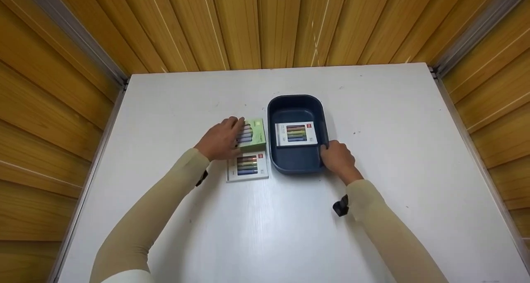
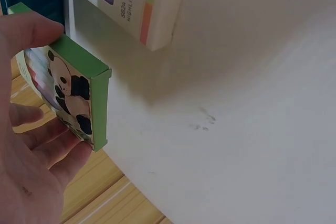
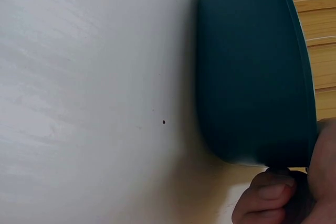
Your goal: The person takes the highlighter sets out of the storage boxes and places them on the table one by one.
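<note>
My left hand [image 1: 221, 139] grips a green box [image 1: 256, 130] of pastel markers by its edges, thumb on one side and fingers on the other. In the left wrist view a panda is printed on the front of this green box [image 2: 73, 90]. Just below it lies a white highlighter box [image 1: 247, 167] with a clear window, flat on the table. My right hand [image 1: 337, 159] holds the near right rim of a dark blue bin [image 1: 296, 159], thumb over the edge. Inside that bin sits another white highlighter box [image 1: 296, 134]. The right wrist view shows the bin's outer wall [image 3: 252, 72].
The white table [image 1: 393, 150] surrounds the bin and boxes. Yellow wood-panelled walls [image 1: 273, 26] rise behind the table and on both sides, with metal rails [image 1: 78, 30] at the corners.
</note>
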Tool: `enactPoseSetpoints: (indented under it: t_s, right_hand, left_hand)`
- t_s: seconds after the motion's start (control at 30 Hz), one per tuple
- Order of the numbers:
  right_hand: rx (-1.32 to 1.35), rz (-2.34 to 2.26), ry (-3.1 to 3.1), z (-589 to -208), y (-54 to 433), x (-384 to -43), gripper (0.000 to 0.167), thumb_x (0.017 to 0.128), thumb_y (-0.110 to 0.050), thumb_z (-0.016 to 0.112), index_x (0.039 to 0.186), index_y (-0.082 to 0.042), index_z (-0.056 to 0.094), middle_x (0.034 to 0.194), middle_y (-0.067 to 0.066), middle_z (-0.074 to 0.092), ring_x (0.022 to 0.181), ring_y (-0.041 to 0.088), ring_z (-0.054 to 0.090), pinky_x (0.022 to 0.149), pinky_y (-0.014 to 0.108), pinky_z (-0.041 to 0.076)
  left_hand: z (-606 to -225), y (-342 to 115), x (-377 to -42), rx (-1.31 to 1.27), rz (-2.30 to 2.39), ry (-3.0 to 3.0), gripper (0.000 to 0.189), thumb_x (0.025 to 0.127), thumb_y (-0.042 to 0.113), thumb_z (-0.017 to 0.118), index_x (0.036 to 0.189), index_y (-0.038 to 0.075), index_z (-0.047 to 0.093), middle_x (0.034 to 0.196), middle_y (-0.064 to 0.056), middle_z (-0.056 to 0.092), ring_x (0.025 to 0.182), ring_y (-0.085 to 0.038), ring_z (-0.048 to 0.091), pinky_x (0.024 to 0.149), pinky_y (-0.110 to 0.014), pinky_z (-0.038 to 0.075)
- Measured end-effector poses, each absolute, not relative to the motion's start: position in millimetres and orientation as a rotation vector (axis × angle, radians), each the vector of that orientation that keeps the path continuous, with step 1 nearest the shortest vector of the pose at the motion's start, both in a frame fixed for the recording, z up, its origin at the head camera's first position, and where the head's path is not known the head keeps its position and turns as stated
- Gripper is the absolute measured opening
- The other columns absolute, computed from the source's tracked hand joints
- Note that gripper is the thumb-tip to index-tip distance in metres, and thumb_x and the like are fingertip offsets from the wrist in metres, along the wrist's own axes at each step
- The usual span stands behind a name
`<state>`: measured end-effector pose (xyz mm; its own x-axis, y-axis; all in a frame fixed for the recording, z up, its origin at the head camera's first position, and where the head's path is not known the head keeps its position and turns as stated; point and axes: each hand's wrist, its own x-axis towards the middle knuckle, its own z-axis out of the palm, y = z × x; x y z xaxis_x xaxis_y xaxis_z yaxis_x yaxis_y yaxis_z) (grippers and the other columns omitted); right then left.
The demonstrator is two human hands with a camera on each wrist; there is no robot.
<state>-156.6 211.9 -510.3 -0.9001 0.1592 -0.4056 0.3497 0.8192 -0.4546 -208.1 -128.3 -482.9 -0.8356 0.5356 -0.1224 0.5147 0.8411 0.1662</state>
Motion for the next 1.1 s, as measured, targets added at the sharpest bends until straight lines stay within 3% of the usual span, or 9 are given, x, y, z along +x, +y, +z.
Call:
enactPoseSetpoints:
  t_s: [0.77, 1.1]
  right_hand:
    - [0.376, -0.764, 2.679, -511, 212, -156, 0.039, 0.099, -0.029, 0.036, 0.101, 0.001, 0.061, 0.087, 0.013, 0.063, 0.076, 0.026, 0.058, 0.059, 0.034, 0.041]
    - [0.374, -0.774, 2.665, -510, 212, -156, 0.040, 0.099, -0.030, 0.035, 0.102, 0.002, 0.060, 0.086, 0.012, 0.061, 0.076, 0.025, 0.057, 0.059, 0.033, 0.040]
  left_hand:
    - [-495, -122, -210, 0.868, 0.148, 2.782, 0.074, 0.085, 0.032, 0.072, 0.145, 0.011, 0.035, 0.140, -0.014, 0.044, 0.127, -0.030, 0.049, 0.108, -0.045, 0.041]
    - [-496, -122, -212, 0.844, 0.161, 2.751, 0.073, 0.085, 0.029, 0.071, 0.146, 0.011, 0.034, 0.142, -0.015, 0.042, 0.127, -0.031, 0.048, 0.109, -0.045, 0.040]
